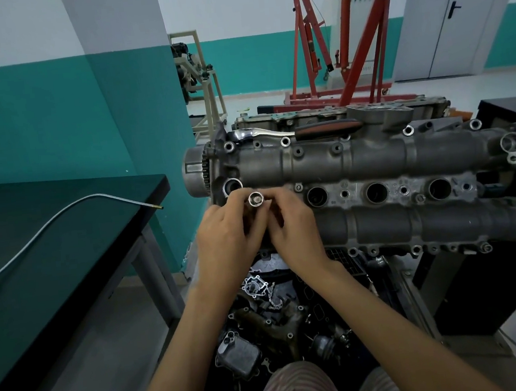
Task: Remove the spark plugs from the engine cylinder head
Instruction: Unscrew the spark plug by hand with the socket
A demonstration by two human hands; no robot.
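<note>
A grey engine cylinder head [372, 156] lies in front of me, with three open round spark plug wells [377, 191] in a row to the right of my hands. Over its left end my left hand [226, 239] and my right hand [294, 223] both grip a shiny socket tool [256, 200], its open square end facing up. The well under the socket is hidden by my fingers. No spark plug shows. A ratchet wrench [294, 130] with a red and black handle rests on the head's far edge.
A dark green table [66, 245] stands at the left with a bent metal rod [63, 220] on it. Loose engine parts [262, 321] lie below the head. A red engine hoist [355, 44] stands behind, a black cabinet [511, 126] at the right.
</note>
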